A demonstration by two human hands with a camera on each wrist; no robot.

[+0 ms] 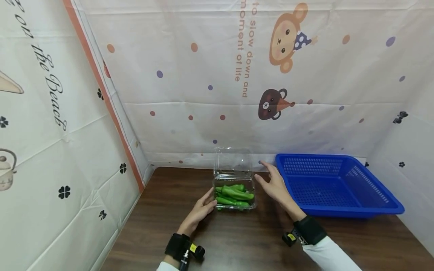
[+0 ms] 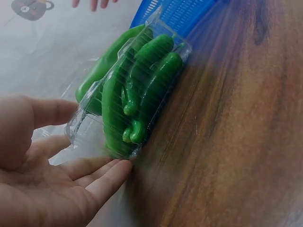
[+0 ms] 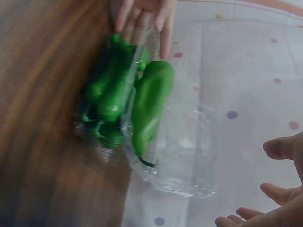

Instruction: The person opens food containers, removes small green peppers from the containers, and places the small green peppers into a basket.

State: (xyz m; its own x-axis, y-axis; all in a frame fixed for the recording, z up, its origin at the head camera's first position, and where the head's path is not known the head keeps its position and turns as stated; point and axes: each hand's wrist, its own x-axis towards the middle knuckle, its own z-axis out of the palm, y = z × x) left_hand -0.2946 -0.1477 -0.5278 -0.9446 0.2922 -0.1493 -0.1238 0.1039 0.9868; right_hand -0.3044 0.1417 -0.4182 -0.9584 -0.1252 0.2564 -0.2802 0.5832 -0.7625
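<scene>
Green peppers (image 2: 142, 90) sharp in left wrist view, right wrist blurred.

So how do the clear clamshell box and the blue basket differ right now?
The clear clamshell box is small, transparent, lid raised, and holds green peppers; the blue basket is larger, opaque mesh, lidless, with nothing visible inside. The left hand touches the box; neither hand touches the basket. Both sit on the wooden table.
</scene>
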